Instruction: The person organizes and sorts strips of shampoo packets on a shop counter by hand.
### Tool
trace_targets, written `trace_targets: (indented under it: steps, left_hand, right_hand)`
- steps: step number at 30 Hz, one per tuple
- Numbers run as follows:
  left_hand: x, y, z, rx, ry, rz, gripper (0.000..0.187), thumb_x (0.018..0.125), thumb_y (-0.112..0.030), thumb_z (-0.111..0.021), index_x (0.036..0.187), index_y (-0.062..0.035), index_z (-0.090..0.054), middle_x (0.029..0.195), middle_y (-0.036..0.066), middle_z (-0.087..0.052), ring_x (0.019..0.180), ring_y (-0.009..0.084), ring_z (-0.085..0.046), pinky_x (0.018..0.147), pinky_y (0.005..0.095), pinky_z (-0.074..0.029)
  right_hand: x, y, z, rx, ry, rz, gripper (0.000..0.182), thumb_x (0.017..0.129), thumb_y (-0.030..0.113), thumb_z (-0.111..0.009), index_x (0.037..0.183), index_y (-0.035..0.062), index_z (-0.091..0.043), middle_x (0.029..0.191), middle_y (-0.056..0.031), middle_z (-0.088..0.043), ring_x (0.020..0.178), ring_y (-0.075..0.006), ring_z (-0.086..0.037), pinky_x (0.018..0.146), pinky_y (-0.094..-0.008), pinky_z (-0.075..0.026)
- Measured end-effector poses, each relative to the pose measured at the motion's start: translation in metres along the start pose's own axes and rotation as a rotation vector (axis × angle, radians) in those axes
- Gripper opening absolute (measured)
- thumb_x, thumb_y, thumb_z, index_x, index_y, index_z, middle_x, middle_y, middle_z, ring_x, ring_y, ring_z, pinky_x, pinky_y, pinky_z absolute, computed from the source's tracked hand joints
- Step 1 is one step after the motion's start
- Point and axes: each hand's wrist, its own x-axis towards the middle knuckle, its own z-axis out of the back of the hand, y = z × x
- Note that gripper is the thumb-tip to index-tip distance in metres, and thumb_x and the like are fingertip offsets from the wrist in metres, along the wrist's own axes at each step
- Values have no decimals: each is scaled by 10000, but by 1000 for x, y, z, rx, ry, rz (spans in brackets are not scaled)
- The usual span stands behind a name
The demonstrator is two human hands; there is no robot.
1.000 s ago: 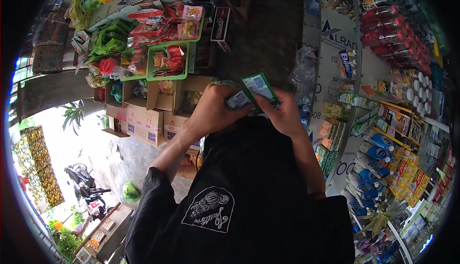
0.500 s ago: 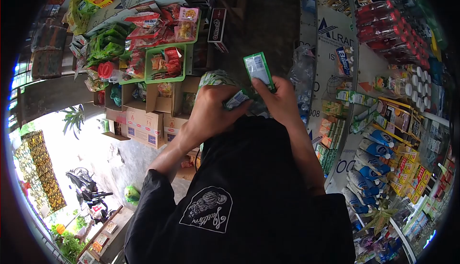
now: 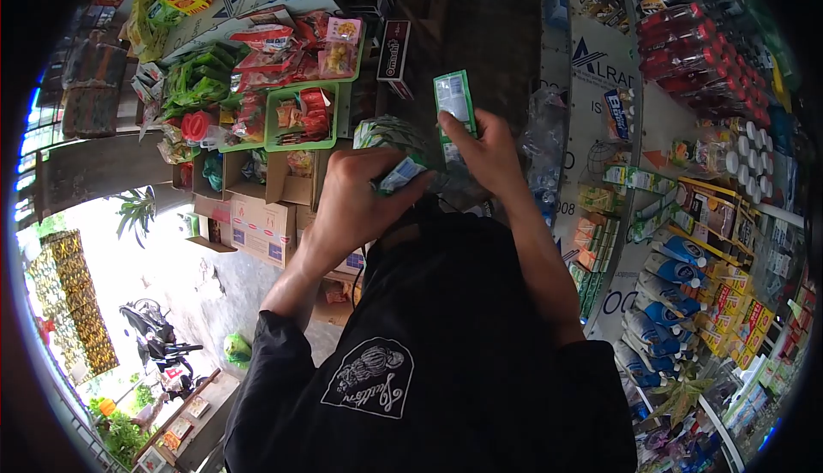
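1. A flat, green-edged packet (image 3: 454, 100) with a pale printed face is standing out above the right hand (image 3: 487, 154), near the upper middle of the view.
2. The right hand is pinching this packet near its lower end, the thumb lying across its face and the other fingers mostly hiding behind.
3. Just to the left and lower, the left hand (image 3: 364, 188) is curling around a blue-and-white packet (image 3: 401, 174), thumb and fingers closing on it; how many pieces it is gripping, I cannot tell.
4. A green-and-white patterned bundle (image 3: 390, 133) is showing just above the left hand; whether the fingers are touching it is unclear.
5. Below the hands, a black shirt (image 3: 463, 301) with a white outlined emblem is filling the lower middle.
6. On the left, a light green tray (image 3: 300, 144) is holding red packets (image 3: 315, 113), with open cardboard boxes (image 3: 261, 224) sitting below it and a dark box marked "Omachi" (image 3: 393, 57) standing to its right.
7. On the right, a crumpled clear plastic bag (image 3: 543, 121) is lying near the right hand; farther out, red wrapped bottles (image 3: 694, 53) and white-capped containers (image 3: 754, 160) are standing close together.
8. At lower left, a motorbike (image 3: 153, 327) is standing in bright light.
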Motion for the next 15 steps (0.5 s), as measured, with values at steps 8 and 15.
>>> trace_targets:
  steps: [8, 15]
  left_hand:
    - [0, -9, 20, -29, -61, 109, 198, 804, -107, -829, 929, 31, -761, 808, 143, -754, 756, 198, -760, 645, 318, -555]
    - [-3, -14, 27, 5, -83, 133, 218, 806, -99, -859, 951, 33, -762, 822, 84, -768, 727, 95, -709, 670, 274, -554]
  right_hand:
    - [-2, -6, 9, -2, 294, 185, 344, 933, 290, -757, 1090, -15, -738, 887, -69, -756, 820, -79, -645, 688, -288, -530]
    - [11, 13, -11, -110, 188, 118, 337, 942, 305, -728, 1019, -23, -749, 831, -76, -749, 764, -69, -632, 682, -282, -518]
